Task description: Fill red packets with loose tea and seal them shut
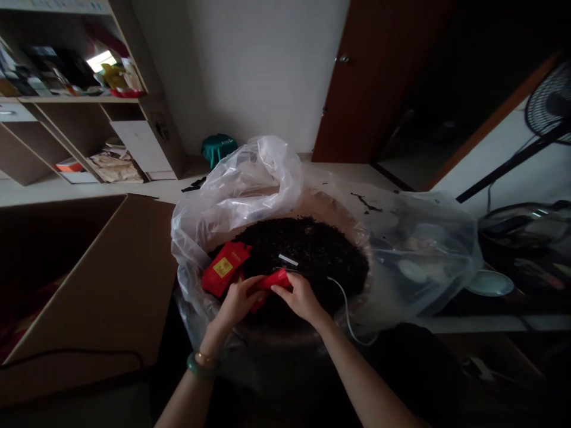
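Observation:
Both my hands grip one small red packet (270, 279) over a round basket (357, 223) lined with clear plastic. My left hand (241, 300) closes on the packet's left end, and my right hand (298, 292) pinches its right end. Below them, dark loose leaves that look like tea (321, 246) fill the basket. More red packets (225, 267) with a yellow label lie on the leaves to the left. Just beyond my fingers is a small white strip (288, 260). A white cord (345, 297) runs from beside my right hand over the basket's rim.
An open cardboard box (111, 267) stands at the left. Clear plastic sheeting (423, 255) spreads to the right, near a shallow white dish (489, 283) and a glass lid (521, 223). Behind are a green-covered bin (218, 148), a shelf unit (151, 119) and a brown door (357, 101).

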The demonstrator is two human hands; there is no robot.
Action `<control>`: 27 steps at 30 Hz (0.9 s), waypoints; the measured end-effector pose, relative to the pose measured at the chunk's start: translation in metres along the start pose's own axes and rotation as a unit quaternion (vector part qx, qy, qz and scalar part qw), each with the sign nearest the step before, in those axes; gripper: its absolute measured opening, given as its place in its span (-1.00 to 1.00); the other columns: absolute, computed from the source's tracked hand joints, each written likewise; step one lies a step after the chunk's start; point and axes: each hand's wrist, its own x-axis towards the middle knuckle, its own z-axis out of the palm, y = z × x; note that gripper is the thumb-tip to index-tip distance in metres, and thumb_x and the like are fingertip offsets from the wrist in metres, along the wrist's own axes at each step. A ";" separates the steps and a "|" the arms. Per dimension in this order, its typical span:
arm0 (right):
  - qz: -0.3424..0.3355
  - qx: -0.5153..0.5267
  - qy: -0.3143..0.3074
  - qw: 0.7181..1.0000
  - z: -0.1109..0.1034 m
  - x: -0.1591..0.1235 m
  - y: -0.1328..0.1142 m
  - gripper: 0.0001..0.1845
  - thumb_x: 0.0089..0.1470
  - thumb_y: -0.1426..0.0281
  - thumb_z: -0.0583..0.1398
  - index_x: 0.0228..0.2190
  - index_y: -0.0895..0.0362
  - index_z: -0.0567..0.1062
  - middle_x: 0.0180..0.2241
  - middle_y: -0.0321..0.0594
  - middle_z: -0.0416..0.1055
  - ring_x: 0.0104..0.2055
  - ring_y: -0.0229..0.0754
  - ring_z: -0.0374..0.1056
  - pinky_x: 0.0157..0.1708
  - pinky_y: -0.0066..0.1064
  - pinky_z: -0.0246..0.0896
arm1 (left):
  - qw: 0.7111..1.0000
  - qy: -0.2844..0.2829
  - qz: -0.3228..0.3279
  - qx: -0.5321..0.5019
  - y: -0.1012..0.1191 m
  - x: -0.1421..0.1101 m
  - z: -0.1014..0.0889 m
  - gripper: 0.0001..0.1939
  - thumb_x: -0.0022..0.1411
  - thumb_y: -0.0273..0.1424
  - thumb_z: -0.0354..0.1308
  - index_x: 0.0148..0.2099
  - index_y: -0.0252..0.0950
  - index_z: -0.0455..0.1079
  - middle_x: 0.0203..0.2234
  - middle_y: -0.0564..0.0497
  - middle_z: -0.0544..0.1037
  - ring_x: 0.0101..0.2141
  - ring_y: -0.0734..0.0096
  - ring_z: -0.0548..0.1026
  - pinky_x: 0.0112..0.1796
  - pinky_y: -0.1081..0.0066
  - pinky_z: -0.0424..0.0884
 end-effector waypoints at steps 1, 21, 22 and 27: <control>0.001 0.028 -0.009 1.000 0.000 -0.001 0.001 -0.80 0.04 0.30 0.21 -0.32 0.15 0.51 -0.33 -0.12 0.54 -0.28 -0.11 0.43 -0.17 -0.27 0.29 | 1.000 0.001 -0.005 -0.008 -0.001 0.000 0.000 -0.64 0.00 -0.30 0.27 -0.10 -0.25 0.53 -0.47 0.02 0.62 -0.49 0.36 0.52 -0.42 0.45 0.44; 0.179 0.303 -0.101 0.931 0.011 -0.011 0.005 -0.40 -0.08 -0.12 0.17 -0.34 0.17 0.57 -0.32 -0.17 0.54 -0.13 -0.03 0.41 0.03 -0.15 0.16 | 0.928 0.011 0.226 0.297 -0.008 -0.014 0.029 -0.50 0.12 -0.52 0.16 0.14 -0.26 0.27 -0.07 -0.15 0.49 -0.03 0.13 0.38 -0.02 0.10 0.36; 0.190 0.316 -0.098 0.924 0.011 -0.010 0.005 -0.40 -0.10 -0.13 0.19 -0.37 0.18 0.57 -0.35 -0.17 0.54 -0.16 -0.02 0.41 0.02 -0.15 0.17 | 0.927 0.013 0.229 0.296 -0.008 -0.015 0.030 -0.49 0.11 -0.53 0.17 0.13 -0.26 0.27 -0.08 -0.14 0.49 -0.05 0.13 0.37 -0.03 0.10 0.36; 0.229 0.365 -0.074 0.899 0.014 -0.010 0.009 -0.43 -0.20 -0.10 0.27 -0.45 0.18 0.58 -0.42 -0.17 0.54 -0.19 -0.01 0.41 0.00 -0.12 0.17 | 0.914 0.061 0.211 0.341 -0.006 -0.021 0.032 -0.49 0.06 -0.52 0.24 0.09 -0.25 0.31 -0.09 -0.15 0.44 -0.11 0.09 0.34 -0.06 0.04 0.33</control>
